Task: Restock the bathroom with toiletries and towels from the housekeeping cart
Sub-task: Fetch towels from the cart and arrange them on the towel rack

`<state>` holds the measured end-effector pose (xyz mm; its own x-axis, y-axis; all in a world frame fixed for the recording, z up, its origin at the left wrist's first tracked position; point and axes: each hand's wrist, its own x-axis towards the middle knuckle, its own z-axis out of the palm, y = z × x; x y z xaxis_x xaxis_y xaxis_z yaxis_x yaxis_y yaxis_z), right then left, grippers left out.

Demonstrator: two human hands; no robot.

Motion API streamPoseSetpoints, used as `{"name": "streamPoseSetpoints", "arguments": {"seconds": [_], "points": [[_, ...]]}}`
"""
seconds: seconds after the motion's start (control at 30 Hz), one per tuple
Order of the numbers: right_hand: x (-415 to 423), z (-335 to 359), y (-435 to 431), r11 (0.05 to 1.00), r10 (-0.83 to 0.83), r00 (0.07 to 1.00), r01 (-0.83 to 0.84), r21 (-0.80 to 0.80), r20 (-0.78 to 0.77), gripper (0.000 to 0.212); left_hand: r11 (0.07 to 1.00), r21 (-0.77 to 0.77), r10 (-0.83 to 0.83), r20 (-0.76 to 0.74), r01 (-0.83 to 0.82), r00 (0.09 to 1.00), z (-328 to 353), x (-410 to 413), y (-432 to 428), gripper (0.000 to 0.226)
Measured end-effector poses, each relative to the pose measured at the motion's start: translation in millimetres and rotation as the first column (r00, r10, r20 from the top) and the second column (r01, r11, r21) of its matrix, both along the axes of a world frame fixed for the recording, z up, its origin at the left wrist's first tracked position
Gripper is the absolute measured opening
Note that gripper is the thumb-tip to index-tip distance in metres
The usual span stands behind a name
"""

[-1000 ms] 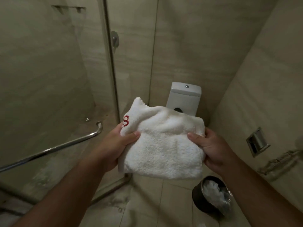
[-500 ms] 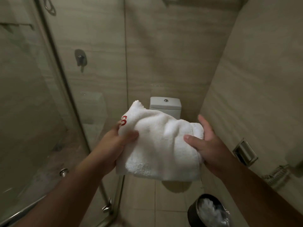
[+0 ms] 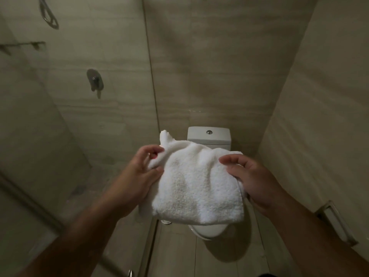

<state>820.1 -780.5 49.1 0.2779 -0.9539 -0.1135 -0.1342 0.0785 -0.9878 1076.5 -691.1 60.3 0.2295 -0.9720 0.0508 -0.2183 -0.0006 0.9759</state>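
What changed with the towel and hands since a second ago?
Both hands shifted their grips on the folded white terry towel: the left hand pinches its top-left corner, hiding most of the red mark; the right hand curls over its right edge. It stays held before the white toilet.

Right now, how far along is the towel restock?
Done: the white towel is in the bathroom, in front of the toilet. In hand: the left hand and right hand grip its two sides, apparently refolding it. Left: it is not yet put down anywhere; no toiletries are in view.
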Motion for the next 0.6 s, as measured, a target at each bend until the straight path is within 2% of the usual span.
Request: {"name": "streamPoseSetpoints", "arguments": {"seconds": [0.17,0.3,0.37,0.6], "points": [[-4,-3,-40,0.999,0.035,0.999,-0.035,0.024,0.008,0.026,1.000,0.009,0.005,0.011,-0.005,1.000,-10,-1,-46,0.039],[4,-2,-72,1.000,-0.007,1.000,0.007,0.031,0.005,0.026,0.999,0.038,-0.006,0.004,0.006,1.000,-14,4,-84,0.051],[9,1,-89,1.000,-0.029,0.999,0.029,0.010,-0.027,0.024,0.998,0.047,-0.039,0.020,0.038,0.999,-16,9,-107,0.050],[28,34,-154,0.983,-0.148,0.979,0.130,-0.129,-0.142,0.025,0.987,0.049,-0.144,-0.132,0.152,0.981,-9,36,-212,0.047]]}}
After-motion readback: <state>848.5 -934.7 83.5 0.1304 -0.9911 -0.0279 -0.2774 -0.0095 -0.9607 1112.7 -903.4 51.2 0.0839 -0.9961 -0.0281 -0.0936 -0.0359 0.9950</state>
